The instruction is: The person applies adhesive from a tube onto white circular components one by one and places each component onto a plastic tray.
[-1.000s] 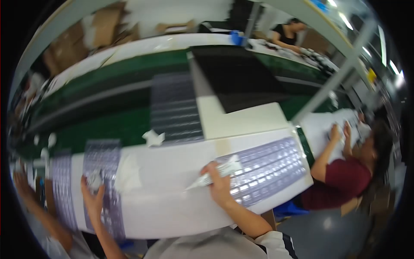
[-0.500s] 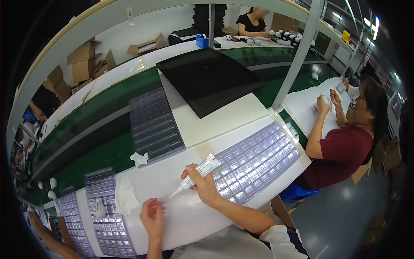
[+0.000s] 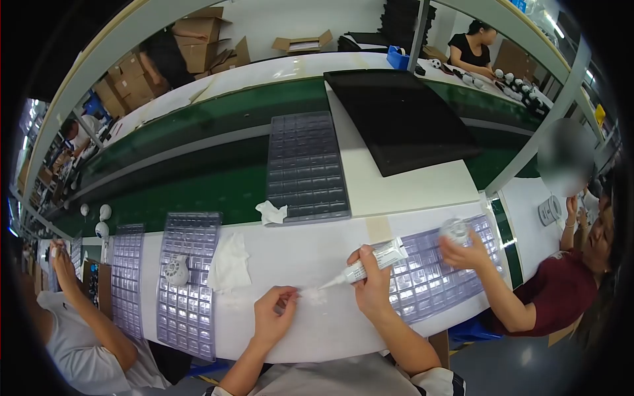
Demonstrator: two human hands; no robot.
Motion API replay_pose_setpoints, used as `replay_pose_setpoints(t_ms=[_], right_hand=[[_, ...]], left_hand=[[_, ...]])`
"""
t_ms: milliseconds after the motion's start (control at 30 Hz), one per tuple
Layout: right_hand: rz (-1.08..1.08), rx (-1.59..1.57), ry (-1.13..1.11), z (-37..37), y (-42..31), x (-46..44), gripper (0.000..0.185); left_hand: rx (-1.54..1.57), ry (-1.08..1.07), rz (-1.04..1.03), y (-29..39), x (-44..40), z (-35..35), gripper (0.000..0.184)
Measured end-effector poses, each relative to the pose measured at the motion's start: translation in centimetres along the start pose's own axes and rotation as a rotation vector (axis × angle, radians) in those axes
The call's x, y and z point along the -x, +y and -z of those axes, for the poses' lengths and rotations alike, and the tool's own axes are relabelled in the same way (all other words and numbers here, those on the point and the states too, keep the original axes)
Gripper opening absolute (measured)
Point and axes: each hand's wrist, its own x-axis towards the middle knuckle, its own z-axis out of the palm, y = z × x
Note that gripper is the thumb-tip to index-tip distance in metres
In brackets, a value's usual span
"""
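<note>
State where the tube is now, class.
In the head view, the tube is just right of centre, held in the right hand, pointing towards the left hand, its back end near the rightmost tray.

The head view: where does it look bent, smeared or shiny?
In the head view, the curved white frame and black corners suggest wide-lens distortion; the white round object in a co-worker's hand is smeared, probably by motion; glare speckles the clear tray at right; the white tube looks sharper, though its print is too small to read.
</note>
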Motion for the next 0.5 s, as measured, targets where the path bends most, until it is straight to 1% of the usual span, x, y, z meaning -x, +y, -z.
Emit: replay_pose_setpoints(t_ms=[67, 133, 167, 200, 233, 267, 300, 367, 400, 433, 467, 500], right_hand=[[0.021, 0.019, -0.017, 0.0, 0.1, 0.2, 0.031], [0.05, 0.044, -0.019, -0.6, 0.0, 0.0, 0.03], [0.065, 0.082, 0.003, -0.3, -0.1, 0.6, 0.029], [0.109, 0.126, -0.031, -0.2, -0.3, 0.9, 0.027], [0.152, 0.168, -0.066, 0.2, -0.6, 1.1, 0.026], [0.155, 0.172, -0.013, 0.9, -0.9, 1.4, 0.026], [0.33, 0.224, 0.022, 1.4, -1.2, 1.9, 0.025], [0.689, 0.34, 0.031, 2.2, -2.2, 1.8, 0.024], [0.71, 0.161, 0.061, 3.0, -3.1, 2.4, 0.024], [0.729, -0.02, 0.09, 4.0, -4.5, 3.3, 0.023], [0.772, -0.053, 0.128, 4.8, -6.3, 4.4, 0.025], [0.818, -0.09, 0.163, 5.5, -7.6, 5.3, 0.028]], left_hand=[[-0.001, -0.012, 0.009, -0.1, 0.2, 0.2, 0.008], [-0.073, 0.012, -0.06, -0.5, -0.4, 0.4, 0.01], [-0.093, -0.015, -0.083, -0.6, -0.1, -0.1, 0.01], [-0.077, -0.084, -0.069, -0.5, 0.4, -0.5, 0.01], [-0.092, -0.055, -0.012, 0.1, 0.3, -0.5, 0.013], [-0.112, -0.008, 0.032, 0.8, -0.3, -1.0, 0.016], [-0.104, -0.045, 0.035, 1.5, -0.6, -1.6, 0.016], [-0.071, -0.078, -0.188, 3.2, -2.0, -3.4, 0.022], [-0.062, -0.086, -0.292, 4.0, -2.6, -4.0, 0.025], [-0.09, -0.134, -0.327, 5.3, -3.3, -5.2, 0.029], [-0.114, -0.177, -0.371, 6.8, -4.4, -7.1, 0.033], [-0.137, -0.188, -0.467, 7.9, -5.7, -9.2, 0.036]])
